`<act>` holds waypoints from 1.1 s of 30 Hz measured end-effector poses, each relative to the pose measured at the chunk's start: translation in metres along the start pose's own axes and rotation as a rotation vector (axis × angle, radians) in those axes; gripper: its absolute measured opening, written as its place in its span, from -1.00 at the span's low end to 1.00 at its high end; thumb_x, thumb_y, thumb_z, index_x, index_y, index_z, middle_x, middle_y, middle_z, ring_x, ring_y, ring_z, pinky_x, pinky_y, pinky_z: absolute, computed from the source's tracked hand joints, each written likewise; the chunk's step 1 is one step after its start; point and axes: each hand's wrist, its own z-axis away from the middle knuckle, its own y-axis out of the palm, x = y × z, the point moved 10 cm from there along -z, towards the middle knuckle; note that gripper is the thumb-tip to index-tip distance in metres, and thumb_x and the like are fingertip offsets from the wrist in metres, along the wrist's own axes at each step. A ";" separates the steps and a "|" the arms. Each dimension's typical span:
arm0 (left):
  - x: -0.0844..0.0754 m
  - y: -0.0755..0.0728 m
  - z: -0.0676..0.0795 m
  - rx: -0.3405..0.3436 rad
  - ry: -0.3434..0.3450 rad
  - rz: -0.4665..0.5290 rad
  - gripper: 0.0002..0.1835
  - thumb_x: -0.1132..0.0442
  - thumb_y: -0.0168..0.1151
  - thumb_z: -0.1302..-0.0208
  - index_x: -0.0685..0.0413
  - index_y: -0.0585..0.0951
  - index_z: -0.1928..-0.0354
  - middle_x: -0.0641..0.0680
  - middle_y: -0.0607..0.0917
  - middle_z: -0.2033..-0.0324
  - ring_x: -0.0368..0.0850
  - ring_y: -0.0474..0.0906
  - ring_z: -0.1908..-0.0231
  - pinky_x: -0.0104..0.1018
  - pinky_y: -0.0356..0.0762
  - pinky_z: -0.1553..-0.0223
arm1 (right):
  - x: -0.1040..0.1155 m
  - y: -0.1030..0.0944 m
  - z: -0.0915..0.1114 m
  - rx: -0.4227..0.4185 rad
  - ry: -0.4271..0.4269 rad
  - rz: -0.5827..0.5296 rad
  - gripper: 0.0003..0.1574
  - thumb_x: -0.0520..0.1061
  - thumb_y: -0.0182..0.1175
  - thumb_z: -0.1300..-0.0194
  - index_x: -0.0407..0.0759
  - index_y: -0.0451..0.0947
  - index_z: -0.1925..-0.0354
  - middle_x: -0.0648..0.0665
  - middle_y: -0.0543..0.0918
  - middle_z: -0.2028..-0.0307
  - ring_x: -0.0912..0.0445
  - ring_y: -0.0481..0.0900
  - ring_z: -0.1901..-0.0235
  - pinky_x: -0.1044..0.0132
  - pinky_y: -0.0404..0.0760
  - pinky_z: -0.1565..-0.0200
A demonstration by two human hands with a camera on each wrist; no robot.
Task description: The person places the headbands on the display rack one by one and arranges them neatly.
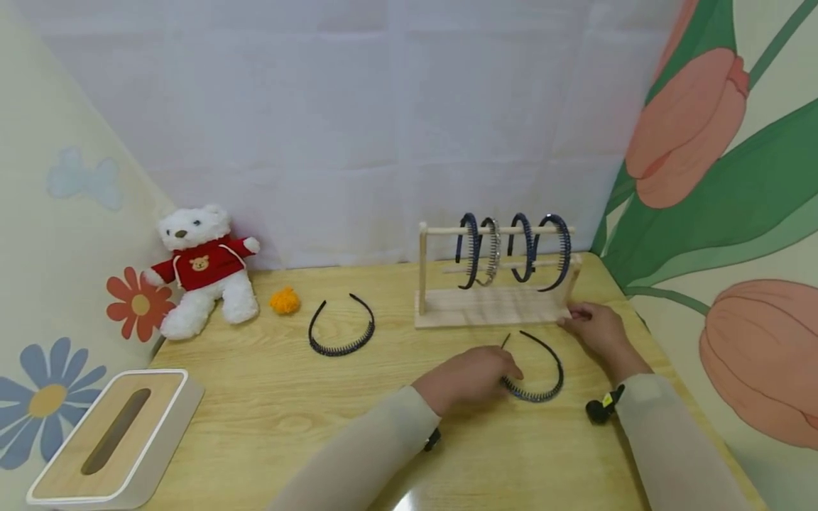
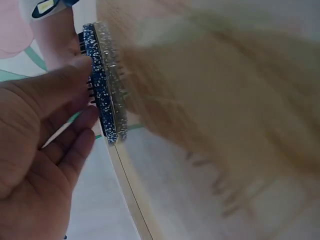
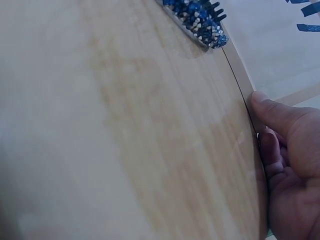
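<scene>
My left hand [image 1: 469, 376] pinches the left side of a dark blue toothed headband [image 1: 543, 396] in front of the wooden stand [image 1: 447, 312]. In the left wrist view, the headband's glittery blue face [image 2: 100, 85] lies against the thumb and fingers; a doubled, blurred edge shows beside it. My right hand [image 1: 601, 330] grips the front right corner of the stand's base, its thumb [image 3: 270, 107] on the edge. Several headbands hang from the stand's upper rod, dark blue ones [image 1: 565, 252] and a silvery one [image 1: 494, 252].
Another dark headband [image 1: 341, 350] lies left of the stand. Farther left are an orange fuzzy ball [image 1: 285, 301] and a white teddy bear [image 1: 207, 266] in a red top. A tissue box [image 1: 64, 461] stands at the front left. Painted walls flank the table.
</scene>
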 end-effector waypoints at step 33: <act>0.136 -0.041 0.198 -0.502 -0.674 1.119 -0.61 0.13 0.15 -0.73 0.22 0.60 -0.37 0.25 0.67 -0.23 -0.04 0.65 -0.17 -0.09 0.64 -0.39 | 0.001 -0.002 -0.001 -0.028 -0.010 -0.003 -0.42 0.06 0.41 -0.52 -0.37 0.67 -0.23 -0.40 0.77 -0.07 -0.25 0.70 -0.07 -0.01 0.64 -0.07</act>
